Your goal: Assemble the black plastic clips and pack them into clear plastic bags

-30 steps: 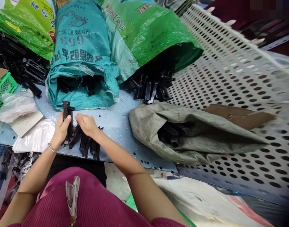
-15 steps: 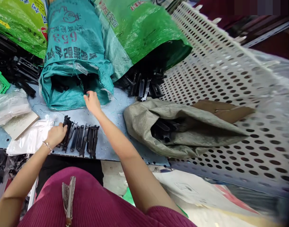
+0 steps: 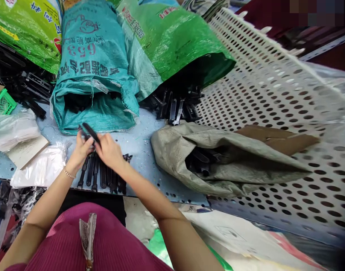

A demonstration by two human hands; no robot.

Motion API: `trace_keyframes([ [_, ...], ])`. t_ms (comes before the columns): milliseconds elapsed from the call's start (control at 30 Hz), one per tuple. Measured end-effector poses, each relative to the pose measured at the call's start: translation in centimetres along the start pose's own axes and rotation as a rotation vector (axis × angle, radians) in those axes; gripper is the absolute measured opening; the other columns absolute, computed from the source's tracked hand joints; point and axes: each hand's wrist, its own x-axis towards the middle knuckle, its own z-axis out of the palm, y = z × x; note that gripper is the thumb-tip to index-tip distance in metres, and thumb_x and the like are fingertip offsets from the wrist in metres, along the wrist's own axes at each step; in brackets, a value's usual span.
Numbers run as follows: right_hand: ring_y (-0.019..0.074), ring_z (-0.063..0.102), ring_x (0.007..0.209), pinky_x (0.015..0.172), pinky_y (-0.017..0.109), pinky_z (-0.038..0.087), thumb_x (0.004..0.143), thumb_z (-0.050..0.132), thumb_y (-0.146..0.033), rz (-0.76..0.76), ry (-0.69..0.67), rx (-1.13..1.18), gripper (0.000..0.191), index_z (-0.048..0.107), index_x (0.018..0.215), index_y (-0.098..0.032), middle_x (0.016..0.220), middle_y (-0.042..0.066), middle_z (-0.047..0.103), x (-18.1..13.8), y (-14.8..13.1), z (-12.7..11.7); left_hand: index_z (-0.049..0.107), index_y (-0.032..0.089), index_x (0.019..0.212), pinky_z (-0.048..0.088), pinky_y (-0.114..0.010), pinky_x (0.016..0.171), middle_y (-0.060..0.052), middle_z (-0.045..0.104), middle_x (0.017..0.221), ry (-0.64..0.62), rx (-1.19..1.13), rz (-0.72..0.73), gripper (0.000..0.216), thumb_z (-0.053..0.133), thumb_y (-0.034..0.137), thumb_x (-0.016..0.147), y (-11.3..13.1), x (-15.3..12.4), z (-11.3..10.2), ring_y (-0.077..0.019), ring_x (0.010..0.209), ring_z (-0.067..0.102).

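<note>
Black plastic clip point(image 3: 89, 132) sits left of centre in the frame, gripped at once by the left hand point(image 3: 81, 151) and right hand point(image 3: 109, 150), both equally near. Its long axis slants from upper left to lower right, just above the row of clips point(image 3: 104, 179) on the bench point(image 3: 145, 148).

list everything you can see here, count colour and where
held part: one, black, between both hands above the row
row of parts: several, black, side by side at the table's near edge
table: one, pale blue, under it all
teal sack: one, lying open-mouthed behind the hands
green sacks: two, either side of the teal one; black parts spill from the right one
grey sack: one, right of the hands
cardboard: one, brown, on the grey sack
panel: one, white, perforated, right
basket: one, green, left edge
plastic bags: two, clear, left
left hand: grips the held part
right hand: grips the held part
</note>
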Motion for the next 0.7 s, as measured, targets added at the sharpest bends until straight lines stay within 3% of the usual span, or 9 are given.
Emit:
trace_keyframes([
  [100,0.0245,0.063,0.096,0.082,0.036,0.054,0.107,0.039,-0.042,-0.187,0.016,0.195,0.036,0.06,0.13,-0.024,0.106,0.011,0.064,-3.8,-2.4,-1.1,0.062,0.022,0.112,0.053,-0.03,0.082,-0.005,0.069,0.103,-0.006,-0.131,-0.044,0.042,0.072,0.052,0.084,0.8,-0.2,1.5,-0.0186,0.091,0.067],
  [233,0.0241,0.061,0.091,0.082,0.036,0.049,0.105,0.038,-0.058,-0.067,0.127,0.191,0.043,0.063,0.105,-0.023,0.095,0.009,0.063,-0.4,-1.9,-2.2,0.064,0.019,0.1,0.045,-0.024,0.051,-0.001,0.067,0.084,-0.125,-0.154,-0.111,0.038,0.071,0.053,0.084,1.6,-3.3,1.2,-0.011,0.057,0.059],
  [333,0.0203,0.058,0.076,0.073,0.032,0.045,0.104,0.028,-0.067,0.034,-0.003,0.293,0.056,0.055,0.082,-0.022,0.075,0.004,0.058,2.6,-1.5,-1.2,0.064,0.018,0.093,0.043,-0.022,0.046,0.0,0.067,0.078,-0.075,-0.158,-0.088,0.037,0.072,0.053,0.084,2.1,-5.0,0.3,-0.0101,0.052,0.058],
  [400,0.0167,0.054,0.064,0.067,0.029,0.043,0.104,0.016,-0.067,0.094,-0.134,0.456,0.063,0.049,0.074,-0.023,0.065,0.001,0.053,2.5,-2.2,-0.2,0.064,0.018,0.09,0.045,-0.022,0.046,0.0,0.067,0.078,-0.002,-0.163,-0.05,0.037,0.074,0.053,0.082,2.4,-5.3,-0.3,-0.0102,0.052,0.059],
  [467,0.0152,0.053,0.062,0.065,0.028,0.042,0.104,0.014,-0.068,0.028,-0.249,0.532,0.065,0.049,0.075,-0.022,0.066,0.0,0.054,0.5,-3.4,0.5,0.064,0.018,0.091,0.046,-0.021,0.047,-0.001,0.068,0.079,0.082,-0.197,-0.043,0.04,0.076,0.054,0.079,2.7,-5.2,-0.9,-0.0096,0.053,0.06],
  [533,0.0168,0.057,0.072,0.07,0.029,0.043,0.104,0.025,-0.067,-0.125,-0.265,0.452,0.059,0.056,0.083,-0.021,0.077,0.003,0.062,-2.3,-4.6,0.8,0.065,0.017,0.095,0.045,-0.02,0.047,0.0,0.068,0.078,0.123,-0.262,-0.096,0.043,0.076,0.055,0.078,2.8,-4.8,-1.2,-0.0089,0.053,0.059],
  [633,0.0198,0.061,0.084,0.076,0.03,0.044,0.106,0.034,-0.059,-0.25,-0.211,0.278,0.049,0.061,0.096,-0.02,0.091,0.008,0.066,-6.2,-5.6,0.6,0.066,0.015,0.102,0.045,-0.02,0.047,-0.001,0.068,0.076,0.036,-0.345,-0.238,0.05,0.076,0.056,0.076,2.3,-4.5,-1.3,-0.0091,0.053,0.058],
  [700,0.0193,0.062,0.082,0.076,0.03,0.046,0.108,0.031,-0.053,-0.193,-0.242,0.226,0.047,0.062,0.096,-0.02,0.088,0.007,0.066,-8.2,-5.2,-0.1,0.066,0.015,0.102,0.044,-0.021,0.045,-0.002,0.068,0.074,-0.012,-0.302,-0.288,0.051,0.074,0.059,0.076,1.5,-4.7,-1.6,-0.0097,0.052,0.058],
])
